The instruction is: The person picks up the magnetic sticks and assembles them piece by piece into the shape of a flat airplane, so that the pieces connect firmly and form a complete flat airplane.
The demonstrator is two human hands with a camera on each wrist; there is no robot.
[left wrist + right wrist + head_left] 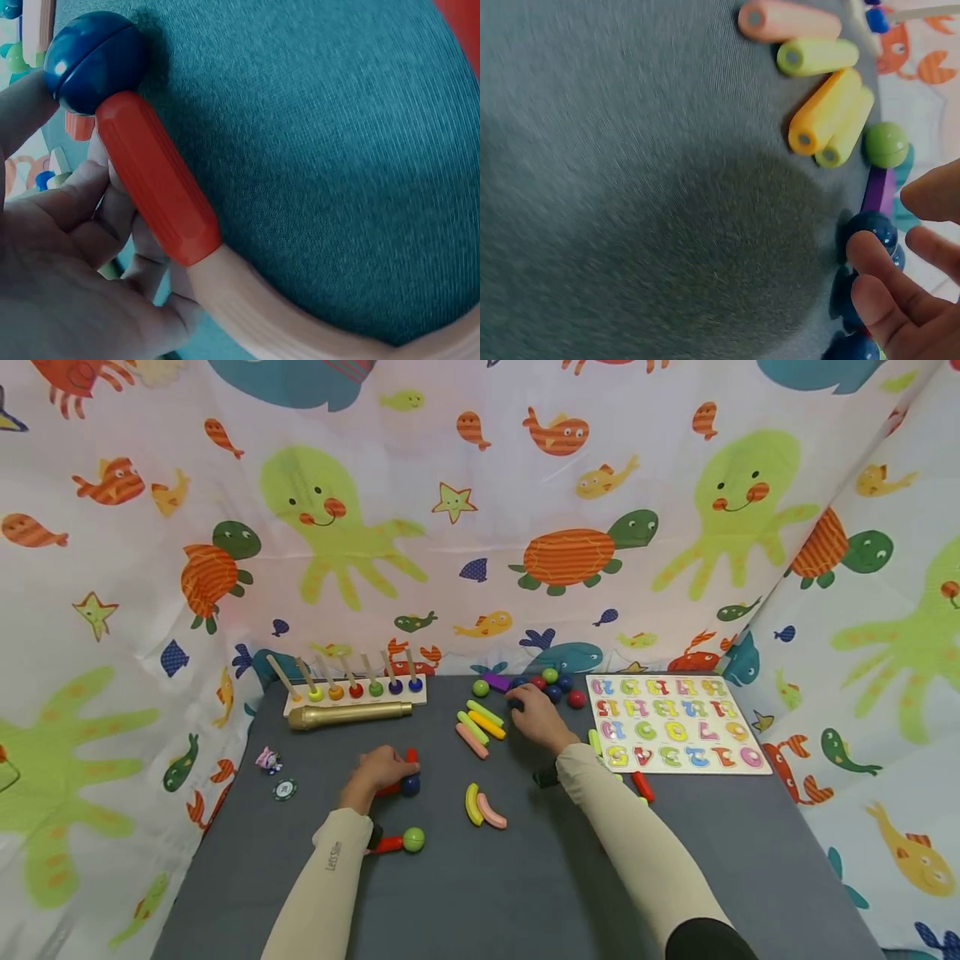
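Surrounding me on three sides hangs a white cloth printed with green octopuses, turtles and fish [480, 485], and under it lies the grey-blue fabric tabletop [525, 893] where both my arms reach out in cream sleeves.

On the far right of that surface sits the flat wooden number puzzle board [675, 722]. On the far left stands the pale wooden peg rack with coloured beads [356, 689], and just in front of it lies the gold cylinder [348, 715].

My left hand [378, 770] grips the red plastic stick with a dark blue ball on its end [154, 176]. My fingers [90, 195] curl round the stick's underside, one fingertip touches the ball, and the stick's other end joins a curved peach-coloured piece [300, 322]. Near that forearm lies another red stick with a green ball [397, 842].

My right hand [536, 717] rests among the cluster of small coloured balls [558, 689] at the back of the table. Its fingertips [877, 259] touch a dark blue ball [871, 225], loosely bent; the wrist view is blurred, so I cannot tell whether they actually pinch it. Beside them lies a purple stick [877, 191], and just left of the hand are straight peach, green and orange sticks [478, 727].
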